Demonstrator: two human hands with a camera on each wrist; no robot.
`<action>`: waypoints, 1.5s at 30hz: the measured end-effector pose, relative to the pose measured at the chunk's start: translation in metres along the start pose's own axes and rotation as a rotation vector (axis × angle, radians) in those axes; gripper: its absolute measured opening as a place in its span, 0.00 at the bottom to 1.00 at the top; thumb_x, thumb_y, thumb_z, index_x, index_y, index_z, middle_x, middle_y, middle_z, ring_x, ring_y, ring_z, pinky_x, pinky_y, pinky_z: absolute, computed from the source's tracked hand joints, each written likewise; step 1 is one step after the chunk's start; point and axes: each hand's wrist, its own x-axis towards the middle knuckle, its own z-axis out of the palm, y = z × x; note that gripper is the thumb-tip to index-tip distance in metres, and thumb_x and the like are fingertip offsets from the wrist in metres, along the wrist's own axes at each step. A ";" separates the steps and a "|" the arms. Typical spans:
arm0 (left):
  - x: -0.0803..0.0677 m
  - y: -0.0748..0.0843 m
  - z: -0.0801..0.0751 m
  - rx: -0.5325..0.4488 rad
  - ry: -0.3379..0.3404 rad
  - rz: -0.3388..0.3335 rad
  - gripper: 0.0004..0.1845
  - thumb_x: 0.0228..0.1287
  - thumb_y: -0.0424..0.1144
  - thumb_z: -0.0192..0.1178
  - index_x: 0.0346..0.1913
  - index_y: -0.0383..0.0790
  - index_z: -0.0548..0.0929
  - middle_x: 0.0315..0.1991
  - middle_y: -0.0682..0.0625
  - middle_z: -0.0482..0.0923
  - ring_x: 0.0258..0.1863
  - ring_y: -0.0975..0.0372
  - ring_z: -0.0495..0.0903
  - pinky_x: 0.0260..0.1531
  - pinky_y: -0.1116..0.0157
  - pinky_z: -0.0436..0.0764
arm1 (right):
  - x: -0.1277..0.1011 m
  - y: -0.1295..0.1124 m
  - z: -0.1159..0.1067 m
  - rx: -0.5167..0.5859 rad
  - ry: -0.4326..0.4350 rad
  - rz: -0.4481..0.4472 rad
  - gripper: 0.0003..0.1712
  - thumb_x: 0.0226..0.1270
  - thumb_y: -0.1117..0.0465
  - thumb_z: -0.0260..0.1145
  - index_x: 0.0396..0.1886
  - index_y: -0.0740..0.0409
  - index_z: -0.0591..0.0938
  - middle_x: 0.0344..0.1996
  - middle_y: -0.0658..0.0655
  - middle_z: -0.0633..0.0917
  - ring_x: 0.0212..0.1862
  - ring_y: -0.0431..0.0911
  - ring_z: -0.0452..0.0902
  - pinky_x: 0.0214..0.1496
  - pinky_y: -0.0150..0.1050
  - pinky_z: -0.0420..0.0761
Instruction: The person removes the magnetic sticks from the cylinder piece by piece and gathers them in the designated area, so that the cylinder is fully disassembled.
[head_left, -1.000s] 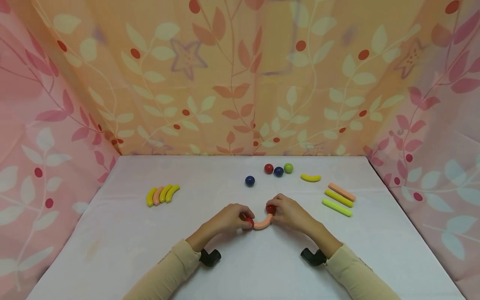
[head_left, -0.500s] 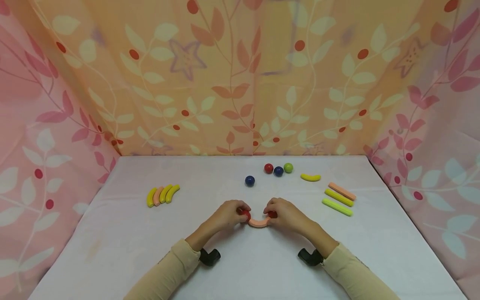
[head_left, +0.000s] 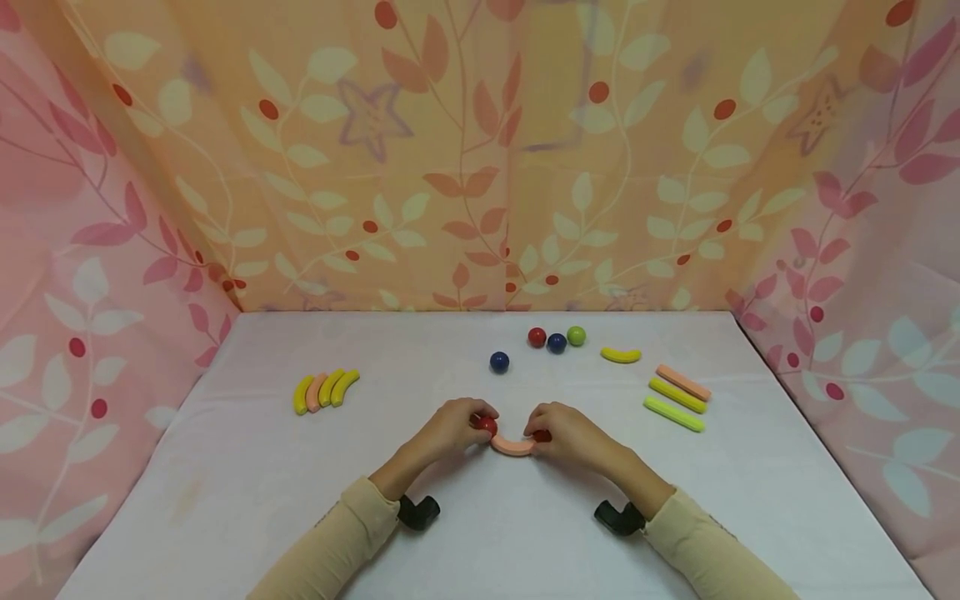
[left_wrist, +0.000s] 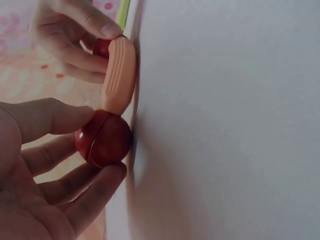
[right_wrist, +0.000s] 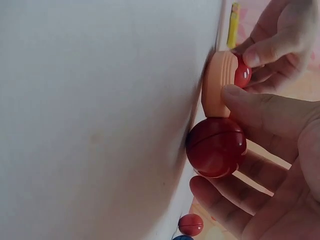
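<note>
A white tabletop sits walled on three sides by leaf-patterned curtains, orange behind and pink at either side. Near the middle of the front half, a person's two hands meet over a peach arc lying flat on the cloth. The left hand pinches a red ball against the arc's left end, thumb and fingers curled round it; the right hand pinches a second red ball at the arc's right end, which its fingers mostly hide from the head camera. Both wrist views show each ball touching the arc.

Toward the left edge lie four curved pieces side by side, yellow and peach. Toward the back edge sit a blue ball alone and a row of three balls, red, blue and green, with a yellow curved piece just beside them. Three straight sticks lie toward the right edge. Black wrist mounts show under cream sleeves, the forearms cut off by the frame. No writing can be read anywhere.
</note>
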 end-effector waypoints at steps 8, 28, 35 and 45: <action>0.000 0.000 -0.002 0.001 -0.014 -0.010 0.15 0.58 0.34 0.68 0.49 0.42 0.85 0.39 0.50 0.82 0.39 0.60 0.76 0.42 0.62 0.77 | -0.001 -0.002 0.003 0.006 -0.022 -0.024 0.08 0.60 0.62 0.72 0.39 0.55 0.89 0.39 0.48 0.82 0.45 0.43 0.77 0.51 0.44 0.80; -0.001 0.000 -0.004 -0.006 0.032 -0.077 0.13 0.61 0.39 0.66 0.48 0.39 0.85 0.41 0.48 0.84 0.38 0.60 0.78 0.41 0.62 0.79 | 0.000 -0.003 0.002 -0.048 -0.041 -0.075 0.08 0.60 0.60 0.72 0.39 0.52 0.89 0.37 0.46 0.83 0.42 0.40 0.77 0.47 0.39 0.79; -0.002 0.000 -0.011 0.058 0.167 -0.131 0.15 0.60 0.37 0.66 0.50 0.39 0.84 0.40 0.47 0.83 0.39 0.58 0.77 0.40 0.62 0.79 | -0.003 -0.004 -0.002 -0.041 -0.052 -0.056 0.07 0.60 0.62 0.71 0.39 0.52 0.89 0.36 0.45 0.84 0.41 0.40 0.77 0.48 0.40 0.79; 0.001 -0.010 -0.014 -0.004 0.128 -0.102 0.15 0.59 0.37 0.67 0.50 0.41 0.84 0.41 0.48 0.83 0.41 0.59 0.79 0.41 0.63 0.79 | -0.004 -0.004 -0.003 -0.006 -0.057 -0.003 0.10 0.59 0.61 0.73 0.42 0.54 0.87 0.38 0.47 0.84 0.39 0.39 0.74 0.43 0.37 0.76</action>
